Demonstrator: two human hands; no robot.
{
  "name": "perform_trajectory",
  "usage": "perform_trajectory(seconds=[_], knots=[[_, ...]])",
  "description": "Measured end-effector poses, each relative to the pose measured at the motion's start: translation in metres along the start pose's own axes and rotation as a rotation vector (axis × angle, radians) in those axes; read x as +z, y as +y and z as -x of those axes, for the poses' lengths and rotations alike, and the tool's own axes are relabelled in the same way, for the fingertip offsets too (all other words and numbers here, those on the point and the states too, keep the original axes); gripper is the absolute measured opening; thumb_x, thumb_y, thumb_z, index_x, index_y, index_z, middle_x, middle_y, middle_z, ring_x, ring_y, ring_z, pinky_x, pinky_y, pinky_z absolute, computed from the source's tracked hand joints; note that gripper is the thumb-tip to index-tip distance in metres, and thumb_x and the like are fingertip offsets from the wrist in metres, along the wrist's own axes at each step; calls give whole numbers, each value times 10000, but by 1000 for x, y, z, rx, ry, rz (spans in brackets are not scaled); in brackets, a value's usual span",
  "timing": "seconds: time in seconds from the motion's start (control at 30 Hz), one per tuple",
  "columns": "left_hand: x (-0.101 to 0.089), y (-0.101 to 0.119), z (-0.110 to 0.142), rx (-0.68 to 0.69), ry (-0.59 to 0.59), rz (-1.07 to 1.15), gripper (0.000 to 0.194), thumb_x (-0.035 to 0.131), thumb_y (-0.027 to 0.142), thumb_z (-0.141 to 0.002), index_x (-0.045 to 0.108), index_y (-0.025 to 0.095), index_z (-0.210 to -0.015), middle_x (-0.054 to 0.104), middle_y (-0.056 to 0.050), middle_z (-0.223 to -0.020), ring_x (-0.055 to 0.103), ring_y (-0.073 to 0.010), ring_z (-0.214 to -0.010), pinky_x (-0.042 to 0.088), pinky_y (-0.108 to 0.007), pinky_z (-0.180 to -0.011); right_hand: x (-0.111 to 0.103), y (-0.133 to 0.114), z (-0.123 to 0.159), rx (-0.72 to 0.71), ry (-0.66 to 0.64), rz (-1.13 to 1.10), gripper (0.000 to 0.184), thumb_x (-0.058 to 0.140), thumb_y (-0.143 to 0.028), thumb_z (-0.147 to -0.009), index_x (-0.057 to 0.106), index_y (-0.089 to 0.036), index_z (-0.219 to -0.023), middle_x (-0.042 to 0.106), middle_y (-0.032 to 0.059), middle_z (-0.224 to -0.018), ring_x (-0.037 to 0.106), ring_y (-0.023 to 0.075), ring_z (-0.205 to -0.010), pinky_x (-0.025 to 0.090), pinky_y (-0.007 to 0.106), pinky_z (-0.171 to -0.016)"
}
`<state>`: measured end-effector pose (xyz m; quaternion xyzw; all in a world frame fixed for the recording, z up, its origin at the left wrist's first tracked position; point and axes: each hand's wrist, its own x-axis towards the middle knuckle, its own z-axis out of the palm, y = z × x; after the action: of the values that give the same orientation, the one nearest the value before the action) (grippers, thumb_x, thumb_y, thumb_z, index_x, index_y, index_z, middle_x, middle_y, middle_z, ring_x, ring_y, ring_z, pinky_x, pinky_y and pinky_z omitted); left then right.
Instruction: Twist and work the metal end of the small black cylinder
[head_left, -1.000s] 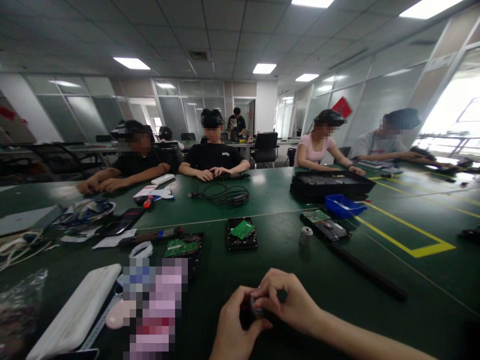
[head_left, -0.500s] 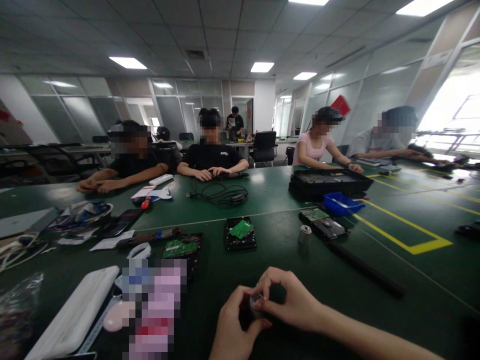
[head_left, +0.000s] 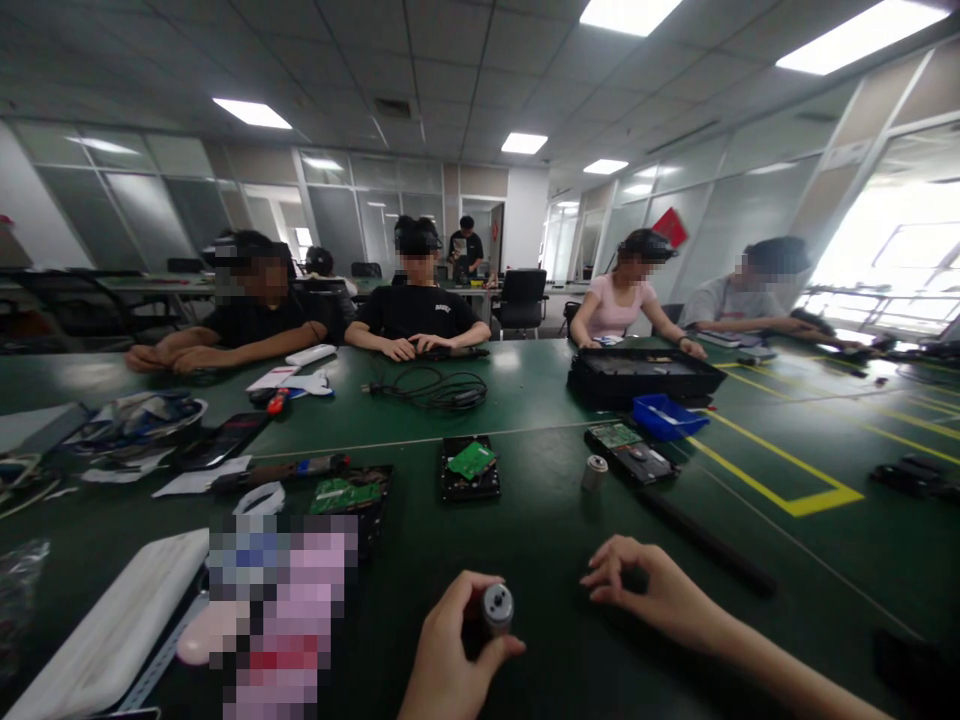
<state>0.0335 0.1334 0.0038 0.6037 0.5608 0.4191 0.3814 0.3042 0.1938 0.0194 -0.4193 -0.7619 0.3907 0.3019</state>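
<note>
My left hand [head_left: 457,650] grips a small silver cylindrical motor [head_left: 497,608] between thumb and fingers, its round end face with small holes turned up towards me. To the right, my right hand [head_left: 651,592] hovers low over the green table, fingers loosely curled and apart from the thumb, with nothing visible in it. A second, similar motor [head_left: 595,473] stands upright beyond that hand. Farther ahead lies a hard drive [head_left: 471,468] with a green circuit board resting on it. Beside the second motor is another hard drive [head_left: 634,452].
A dark bar [head_left: 709,540] lies right of my right hand. Behind it are a blue tray [head_left: 667,415] and a black casing [head_left: 645,377]. On the left are a hard drive with a green board [head_left: 349,495], an electric screwdriver [head_left: 281,472] and a white case [head_left: 124,620]. Several people sit opposite.
My right hand has come off the motor and moved right. The left hand keeps hold of the motor, whose end face now shows. The view has shifted slightly.
</note>
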Motion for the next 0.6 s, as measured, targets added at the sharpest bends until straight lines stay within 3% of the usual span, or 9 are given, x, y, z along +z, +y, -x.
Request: perform_trajectory(seconds=[0.1, 0.23, 0.33, 0.47, 0.6], knots=[[0, -1, 0, 14, -6, -6, 340, 762, 140, -659, 639, 196, -971, 683, -17, -891, 626, -228, -834, 456, -309, -769, 2, 13, 10, -4, 13, 89, 212, 725, -355, -790, 651, -164, -734, 685, 116, -1040, 661, 263, -1009, 501, 433, -910], [0, -1, 0, 17, -12, -7, 341, 754, 139, -667, 634, 196, -981, 683, -20, -910, 632, -231, -851, 458, -314, -786, 0, 9, 11, -83, -8, 329, 363, 746, -432, -759, 696, -302, -1095, 542, 87, -1367, 388, 324, -1323, 295, 556, -1076], [-1, -1, -1, 19, -14, -17, 340, 755, 155, -672, 633, 192, -987, 683, -26, -918, 631, -236, -862, 458, -317, -789, -3, 7, 11, -53, -35, 417, 272, 681, -474, -811, 717, -373, -1061, 413, 26, -1480, 280, 339, -1378, 234, 590, -1083], [0, -2, -1, 31, -11, -20, 333, 750, 162, -674, 630, 190, -983, 683, -29, -905, 627, -236, -845, 458, -318, -781, 1, 3, 8, -34, 23, 382, 170, 696, -467, -800, 770, -332, -874, 503, 30, -1399, 324, 334, -1345, 255, 568, -1073], [1, -2, -1, 30, -1, -25, 343, 736, 136, -657, 633, 192, -979, 687, -34, -921, 624, -240, -856, 456, -321, -786, 17, -27, -9, -91, 101, 202, 147, 715, -406, -804, 769, -280, -858, 652, 67, -1138, 546, 266, -1120, 394, 464, -988]])
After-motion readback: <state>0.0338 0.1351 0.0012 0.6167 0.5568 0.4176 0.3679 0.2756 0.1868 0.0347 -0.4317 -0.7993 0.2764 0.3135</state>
